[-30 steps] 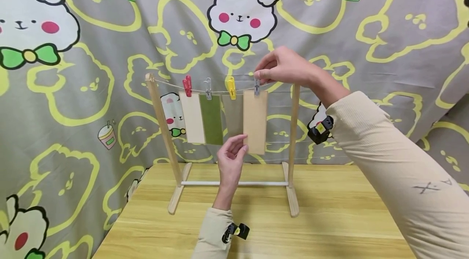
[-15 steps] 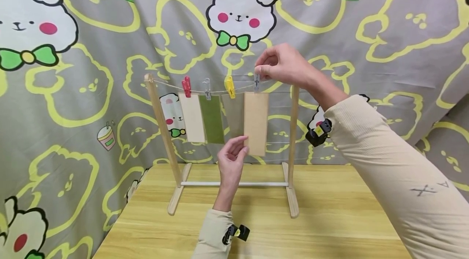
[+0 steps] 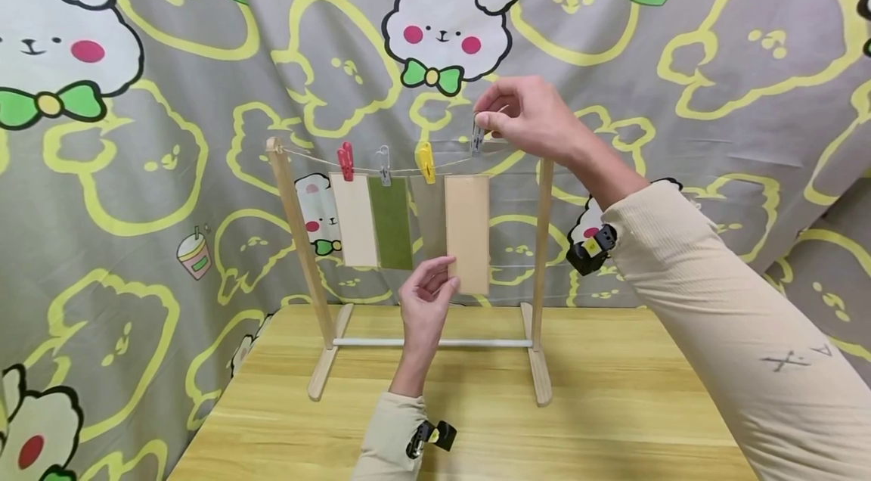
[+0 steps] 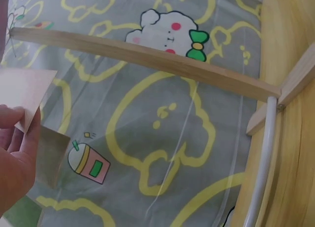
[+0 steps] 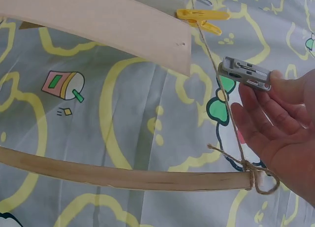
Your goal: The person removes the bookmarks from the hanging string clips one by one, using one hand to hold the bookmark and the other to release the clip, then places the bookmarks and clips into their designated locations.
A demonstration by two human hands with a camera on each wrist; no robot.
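My left hand pinches the lower left edge of a peach-coloured card between thumb and fingers. The card's top edge sits just below the string; in the right wrist view the card is apart from it. Up at the right, my right hand pinches a grey clothespin by its handle end. The pin's other end is at the string; whether it grips the string I cannot tell. Left of the card, a yellow clothespin holds a grey-brown card, partly hidden.
A red clothespin holds a cream card, and a clear-grey clothespin a green card. The string runs between two wooden posts joined by a white rod low on the wooden table. A patterned curtain hangs behind.
The grey clothespin has come off the peach card and risen slightly with my right hand. The card, still in my left hand, has shifted a little down and left.
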